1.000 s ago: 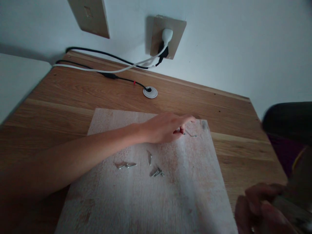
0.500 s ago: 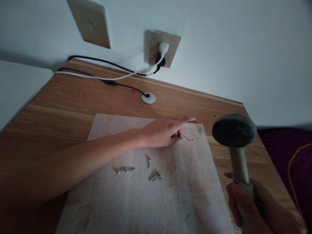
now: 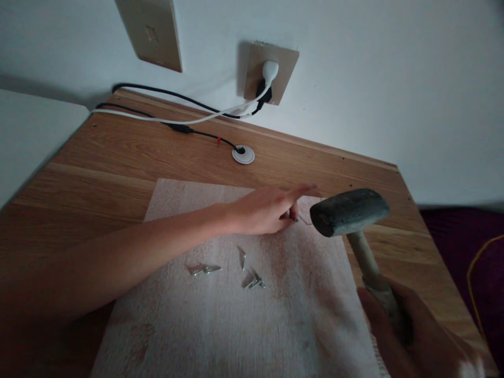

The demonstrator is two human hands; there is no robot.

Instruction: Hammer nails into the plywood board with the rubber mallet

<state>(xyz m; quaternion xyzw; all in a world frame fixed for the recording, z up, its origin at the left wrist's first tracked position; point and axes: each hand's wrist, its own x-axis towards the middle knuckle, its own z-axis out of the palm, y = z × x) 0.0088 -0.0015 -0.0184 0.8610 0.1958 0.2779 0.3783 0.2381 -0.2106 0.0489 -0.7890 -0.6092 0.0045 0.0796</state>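
- on the wooden desk (image 3: 98,163), pushed against a pale wall, lies a whitish board (image 3: 236,325) that takes up most of the near surface.
- over the board's far right part hangs a mallet (image 3: 348,212), its dark head turned sideways with one round face toward the left hand, its pale handle running down and right into the right hand.
- the right hand (image 3: 409,336) sits at the lower right corner, fingers wrapped tight around the handle's end.
- the left hand (image 3: 268,210) reaches across the board from the left, forefinger stretched out toward the mallet head, thumb and another finger pinched on a small nail (image 3: 296,218); the light is dim, so whether the nail stands upright or leans i cannot tell.
- the nail is near the board's far right corner, just beside the mallet's face and apart from it.
- two cables (image 3: 177,118), one black and one white, run along the desk's back edge to a wall socket (image 3: 270,73).
- a round grommet (image 3: 243,154) sits in the desk behind the board, the black cable going into it.
- loose nails (image 3: 252,281) lie scattered mid-board, near the forearm.
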